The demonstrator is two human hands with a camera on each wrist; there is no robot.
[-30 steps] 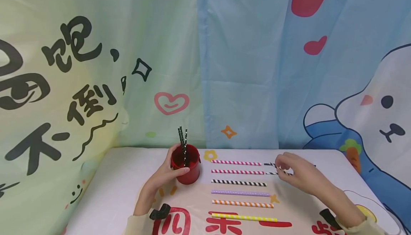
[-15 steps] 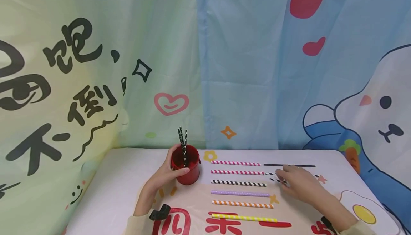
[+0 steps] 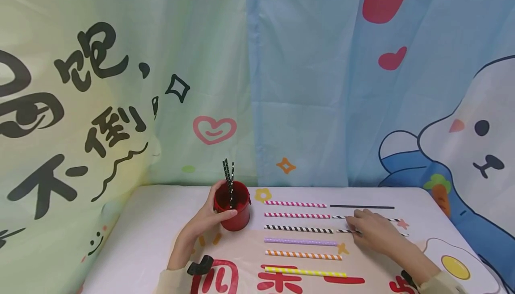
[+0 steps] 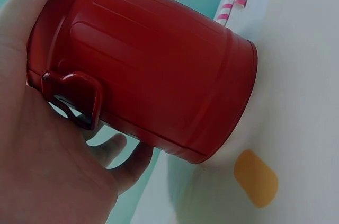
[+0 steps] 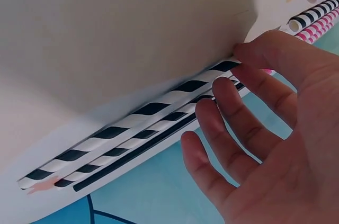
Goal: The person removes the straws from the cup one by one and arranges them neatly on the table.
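Note:
My left hand (image 3: 209,216) grips a small red metal bucket (image 4: 148,60) by its side, thumb near the rim. Several black dotted straws (image 3: 229,182) stand leaning inside it. On the right, my right hand (image 3: 376,231) pinches a black-and-white striped straw (image 5: 143,110) between thumb and index finger, while the other fingers spread loosely. That straw lies along the tabletop. Beside it in the right wrist view are a second striped straw (image 5: 119,152) and a plain black straw (image 5: 137,152). The hand partly covers both striped straws in the head view.
Left of these, a column of straws lies on the table (image 3: 161,222): two pink-striped straws (image 3: 295,204), a black-striped one (image 3: 298,228), a purple one (image 3: 301,241), an orange-striped one (image 3: 303,254) and a yellow one (image 3: 306,271). A printed curtain (image 3: 297,84) hangs behind.
My right hand has moved from the back rows toward the front, and the striped straw it pinches now lies in the third row. The plain black straw came into full view. The left hand stayed put.

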